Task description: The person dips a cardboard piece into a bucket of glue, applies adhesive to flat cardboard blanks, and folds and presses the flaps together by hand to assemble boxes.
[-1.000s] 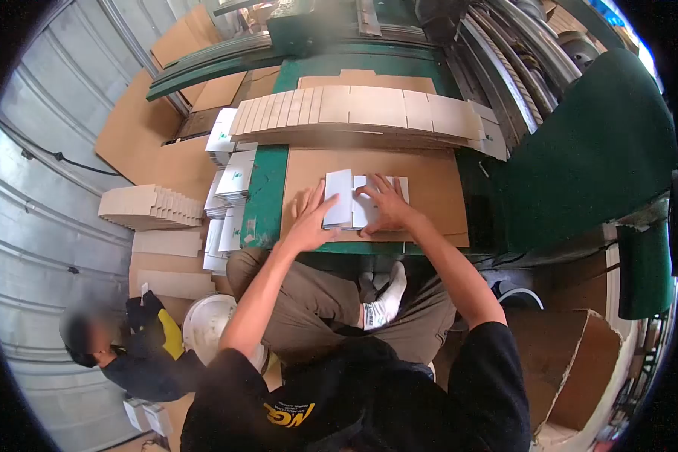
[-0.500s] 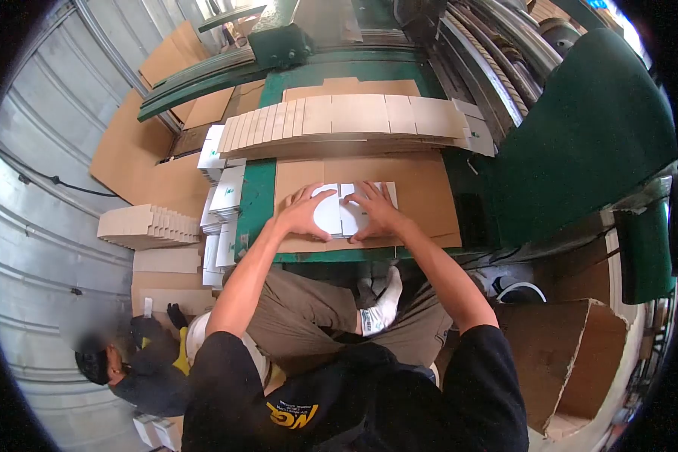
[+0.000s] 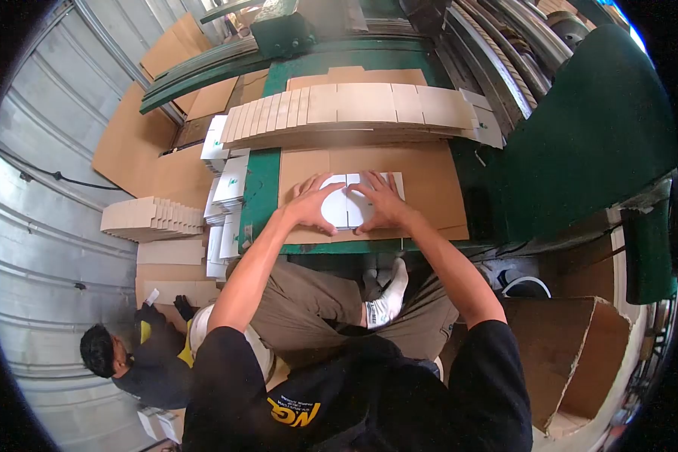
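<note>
A small stack of white cut cardboard pieces (image 3: 339,211) lies flat on a brown cardboard sheet (image 3: 433,200) in front of me. A dark slit runs down the middle of its top face. My left hand (image 3: 310,205) grips its left side, thumb at the near edge and fingers at the far edge. On the right side, my right hand (image 3: 384,203) holds it the same way, thumb and fingers curved around it. How many layers lie under my palms is hidden.
Beyond my hands stretches a fanned row of brown cardboard blanks (image 3: 354,105). White folded boxes (image 3: 230,184) are stacked left of the green machine bed (image 3: 260,181). A green guard (image 3: 587,143) stands right, above an open carton (image 3: 539,346). A co-worker (image 3: 154,369) sits lower left.
Both hands stay on the white cardboard pieces with nearly the same grip. The whole view has shifted slightly. At the lower left, the co-worker's head and gloved hands have moved a little.
</note>
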Motion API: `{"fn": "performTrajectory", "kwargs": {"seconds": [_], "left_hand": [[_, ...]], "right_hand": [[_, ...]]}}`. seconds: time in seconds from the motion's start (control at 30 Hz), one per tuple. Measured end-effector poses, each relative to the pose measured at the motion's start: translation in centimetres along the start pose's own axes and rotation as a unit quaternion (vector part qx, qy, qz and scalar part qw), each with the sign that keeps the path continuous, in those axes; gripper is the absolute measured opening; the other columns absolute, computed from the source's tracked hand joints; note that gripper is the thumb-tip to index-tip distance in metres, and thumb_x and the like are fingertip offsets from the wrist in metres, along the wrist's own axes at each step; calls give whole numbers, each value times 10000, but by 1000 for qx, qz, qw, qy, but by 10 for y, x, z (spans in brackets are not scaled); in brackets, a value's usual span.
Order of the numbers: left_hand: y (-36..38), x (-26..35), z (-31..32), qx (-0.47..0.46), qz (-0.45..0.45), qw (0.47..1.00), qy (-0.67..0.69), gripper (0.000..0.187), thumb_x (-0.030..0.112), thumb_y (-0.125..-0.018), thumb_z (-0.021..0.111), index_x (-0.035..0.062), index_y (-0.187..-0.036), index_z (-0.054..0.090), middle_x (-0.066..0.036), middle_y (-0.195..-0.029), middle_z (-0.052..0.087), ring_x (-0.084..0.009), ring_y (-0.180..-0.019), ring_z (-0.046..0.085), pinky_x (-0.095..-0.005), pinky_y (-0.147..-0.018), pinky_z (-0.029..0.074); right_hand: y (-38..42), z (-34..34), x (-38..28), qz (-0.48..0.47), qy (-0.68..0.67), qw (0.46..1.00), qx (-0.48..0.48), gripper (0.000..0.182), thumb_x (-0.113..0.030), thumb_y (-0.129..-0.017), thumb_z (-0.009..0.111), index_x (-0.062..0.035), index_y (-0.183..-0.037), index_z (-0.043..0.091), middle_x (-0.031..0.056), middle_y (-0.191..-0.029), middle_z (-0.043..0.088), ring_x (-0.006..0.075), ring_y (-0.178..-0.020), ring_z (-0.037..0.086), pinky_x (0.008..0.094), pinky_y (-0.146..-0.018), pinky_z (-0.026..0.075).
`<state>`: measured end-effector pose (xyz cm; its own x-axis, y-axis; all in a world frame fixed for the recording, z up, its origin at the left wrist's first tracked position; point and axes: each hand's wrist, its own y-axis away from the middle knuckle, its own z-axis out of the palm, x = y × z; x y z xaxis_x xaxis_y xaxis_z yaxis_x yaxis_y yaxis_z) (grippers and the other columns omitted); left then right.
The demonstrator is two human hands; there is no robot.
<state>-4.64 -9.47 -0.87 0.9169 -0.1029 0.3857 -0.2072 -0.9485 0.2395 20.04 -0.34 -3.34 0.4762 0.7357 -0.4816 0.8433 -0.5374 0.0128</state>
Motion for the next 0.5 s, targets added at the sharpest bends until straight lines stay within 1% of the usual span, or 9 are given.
{"fn": "performTrajectory", "kwargs": {"seconds": [0.07, 0.13, 0.17, 0.23, 0.27, 0.33, 0.37, 0.43, 0.5], "left_hand": [[0, 1, -1, -2, -5, 1000, 2, 1282, 451, -492, 993, 301, -1610, 383, -162, -1711, 219, -412, -1586, 168, -664, -1221, 168], [2, 4, -1, -4, -11, 1000, 4, 1287, 449, -489, 995, 306, -1611, 381, -157, -1712, 219, -407, -1589, 164, -673, -1217, 165], [3, 6, -2, -5, -18, 1000, 6, 1288, 450, -486, 996, 311, -1611, 382, -150, -1714, 219, -402, -1591, 161, -677, -1215, 161], [3, 6, -2, -5, -26, 1000, 9, 1290, 451, -484, 998, 316, -1610, 384, -142, -1715, 219, -398, -1593, 158, -681, -1213, 158], [3, 6, -2, -2, -24, 1000, 9, 1295, 452, -479, 1000, 320, -1610, 383, -134, -1716, 221, -397, -1593, 159, -683, -1213, 153], [3, 3, 2, 1, -25, 1000, 11, 1299, 452, -475, 1002, 324, -1610, 382, -126, -1717, 223, -397, -1593, 159, -685, -1213, 149], [1, 2, 3, 1, -24, 1000, 6, 1304, 466, -476, 1001, 324, -1613, 380, -127, -1724, 208, -397, -1595, 155, -691, -1212, 143], [5, 5, 2, 1, -24, 1000, 0, 1308, 480, -477, 1000, 324, -1617, 377, -128, -1731, 193, -398, -1596, 150, -696, -1211, 136], [10, 9, 1, 26, -20, 999, -33, 1171, 496, -567, 971, 288, -1592, 446, -116, -1738, 203, -396, -1596, 158, -701, -1210, 135]], "right_hand": [[3, -1, -3, -2, -4, 1000, 1, 1109, -475, -532, 984, -321, -1520, 506, 254, -1674, 242, 452, -1585, 133, 675, -1259, 38], [6, -3, -8, -11, 23, 1000, -18, 1043, -506, -613, 945, -358, -1544, 500, 263, -1682, 216, 464, -1588, 107, 715, -1239, 51], [8, -3, -11, -12, 22, 999, -19, 1043, -506, -613, 945, -358, -1544, 500, 263, -1682, 216, 464, -1588, 107, 715, -1239, 51], [17, 3, -15, -26, 68, 997, -19, 880, -614, -757, 833, -435, -1548, 489, 232, -1712, 162, 473, -1590, 85, 752, -1214, 38], [20, 5, -15, -27, 68, 997, -20, 880, -614, -757, 833, -435, -1548, 489, 232, -1712, 162, 473, -1590, 85, 752, -1214, 38], [26, 12, -15, -47, 46, 998, -20, 727, -577, -824, 783, -410, -1495, 559, 236, -1693, 212, 492, -1583, 97, 806, -1173, 85], [26, 15, -15, -48, 46, 998, -21, 727, -577, -824, 783, -410, -1495, 559, 236, -1693, 212, 492, -1583, 97, 806, -1173, 85], [26, 23, -12, -37, 26, 999, 19, 598, -517, -880, 749, -410, -1451, 607, 196, -1689, 250, 484, -1579, 139, 804, -1174, 95], [22, 27, -9, -33, 25, 999, 27, 558, -479, -894, 743, -404, -1434, 624, 182, -1685, 267, 474, -1578, 159, 806, -1171, 103]]}}
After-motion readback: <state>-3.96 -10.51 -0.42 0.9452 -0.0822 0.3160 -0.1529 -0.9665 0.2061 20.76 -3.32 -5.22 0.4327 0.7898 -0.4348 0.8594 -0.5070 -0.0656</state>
